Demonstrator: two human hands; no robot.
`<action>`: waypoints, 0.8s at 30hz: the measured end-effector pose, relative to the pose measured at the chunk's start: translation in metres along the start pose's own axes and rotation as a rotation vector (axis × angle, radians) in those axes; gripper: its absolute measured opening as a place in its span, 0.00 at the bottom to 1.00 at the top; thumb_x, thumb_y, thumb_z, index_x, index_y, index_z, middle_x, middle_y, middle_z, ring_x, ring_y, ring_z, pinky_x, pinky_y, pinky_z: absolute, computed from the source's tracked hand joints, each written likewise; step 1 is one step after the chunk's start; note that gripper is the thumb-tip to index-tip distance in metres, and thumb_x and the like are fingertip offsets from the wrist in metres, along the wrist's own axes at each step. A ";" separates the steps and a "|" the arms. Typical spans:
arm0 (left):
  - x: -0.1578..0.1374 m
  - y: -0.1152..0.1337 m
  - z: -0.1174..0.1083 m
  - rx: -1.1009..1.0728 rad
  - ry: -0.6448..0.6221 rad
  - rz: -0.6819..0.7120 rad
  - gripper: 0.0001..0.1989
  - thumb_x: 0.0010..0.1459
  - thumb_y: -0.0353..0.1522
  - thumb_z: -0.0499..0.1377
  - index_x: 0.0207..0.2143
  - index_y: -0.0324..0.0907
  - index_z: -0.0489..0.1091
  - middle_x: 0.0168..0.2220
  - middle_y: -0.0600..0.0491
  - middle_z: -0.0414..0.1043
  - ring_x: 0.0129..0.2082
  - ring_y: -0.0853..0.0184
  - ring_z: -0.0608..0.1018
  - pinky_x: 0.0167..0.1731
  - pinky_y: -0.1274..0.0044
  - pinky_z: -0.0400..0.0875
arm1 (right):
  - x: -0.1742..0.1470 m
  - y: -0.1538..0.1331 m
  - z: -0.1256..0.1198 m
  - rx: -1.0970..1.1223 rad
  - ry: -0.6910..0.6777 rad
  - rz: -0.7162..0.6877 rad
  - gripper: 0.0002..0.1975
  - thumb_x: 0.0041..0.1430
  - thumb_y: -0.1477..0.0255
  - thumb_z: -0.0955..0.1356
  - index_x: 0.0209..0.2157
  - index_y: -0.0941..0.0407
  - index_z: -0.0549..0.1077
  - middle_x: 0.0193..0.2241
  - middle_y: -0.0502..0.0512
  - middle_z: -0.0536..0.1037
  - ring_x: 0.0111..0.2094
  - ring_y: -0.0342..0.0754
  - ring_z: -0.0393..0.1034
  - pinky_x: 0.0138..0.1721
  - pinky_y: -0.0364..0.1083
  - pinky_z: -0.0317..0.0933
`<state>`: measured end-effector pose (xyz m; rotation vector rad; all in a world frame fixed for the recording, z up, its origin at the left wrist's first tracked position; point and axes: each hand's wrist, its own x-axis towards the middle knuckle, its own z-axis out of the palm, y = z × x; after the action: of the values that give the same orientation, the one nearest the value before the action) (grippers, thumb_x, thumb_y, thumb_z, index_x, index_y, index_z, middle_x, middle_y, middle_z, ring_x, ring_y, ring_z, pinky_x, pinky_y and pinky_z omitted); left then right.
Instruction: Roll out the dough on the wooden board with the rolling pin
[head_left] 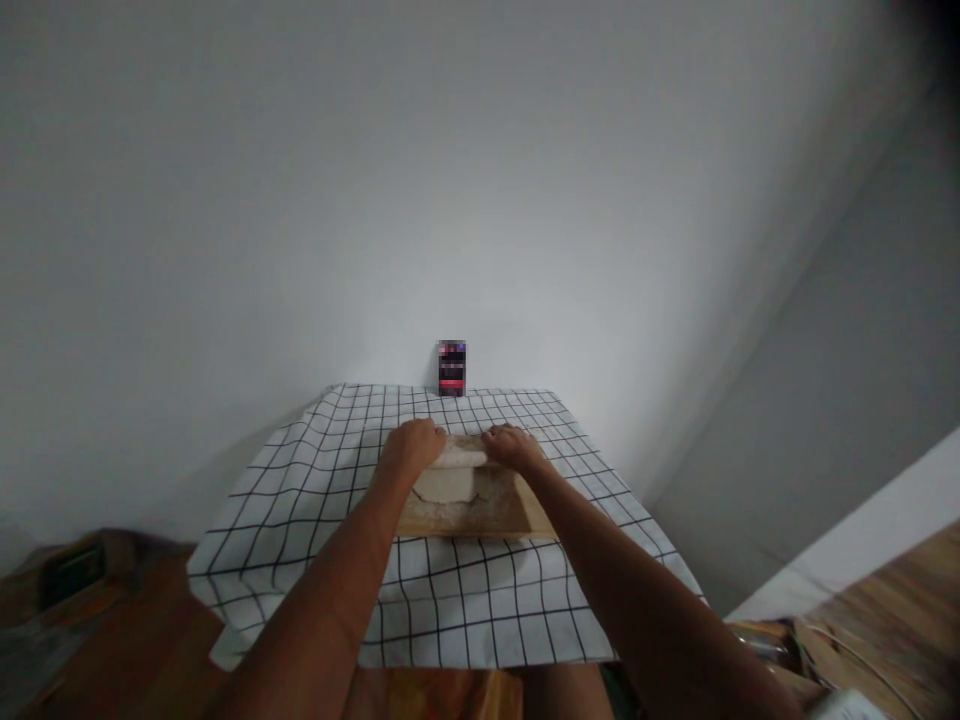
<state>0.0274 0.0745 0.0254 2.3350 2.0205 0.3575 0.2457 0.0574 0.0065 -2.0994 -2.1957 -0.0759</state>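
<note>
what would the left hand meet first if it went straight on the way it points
The left hand would probably meet the dark upright object by the wall, though depth is unclear.

Flat, pale dough [444, 486] (uneven-edged) on wooden board [529, 522], rolling pin [460, 458] crosswise

A dark, pixelated object [452, 369] stands upright before the white wall [480, 200].

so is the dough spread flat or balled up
Spread flat: the dough shows as a broad pale sheet on the board, with the rolling pin at its far side.
</note>
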 end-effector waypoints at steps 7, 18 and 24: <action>-0.045 0.003 -0.005 -0.001 0.130 0.108 0.18 0.76 0.36 0.54 0.52 0.40 0.84 0.52 0.33 0.85 0.58 0.46 0.83 0.61 0.56 0.73 | -0.045 -0.004 0.000 0.084 0.045 -0.023 0.22 0.84 0.67 0.57 0.62 0.52 0.79 0.66 0.61 0.79 0.67 0.55 0.73 0.62 0.52 0.70; -0.064 0.002 -0.001 0.007 0.293 0.217 0.15 0.71 0.32 0.56 0.45 0.37 0.84 0.41 0.39 0.86 0.47 0.52 0.85 0.50 0.63 0.78 | -0.058 0.001 0.017 0.180 0.111 -0.028 0.23 0.83 0.67 0.56 0.60 0.52 0.79 0.66 0.59 0.80 0.69 0.54 0.70 0.68 0.52 0.65; -0.063 0.004 -0.003 -0.070 0.219 0.140 0.15 0.72 0.33 0.58 0.46 0.38 0.85 0.47 0.35 0.85 0.52 0.49 0.85 0.55 0.59 0.76 | -0.011 0.014 0.020 0.030 0.032 -0.159 0.25 0.83 0.68 0.55 0.69 0.52 0.75 0.68 0.60 0.79 0.69 0.54 0.71 0.67 0.52 0.66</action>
<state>0.0227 0.0121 0.0198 2.4982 1.8960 0.7071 0.2591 0.0489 -0.0150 -1.8914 -2.3256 -0.0881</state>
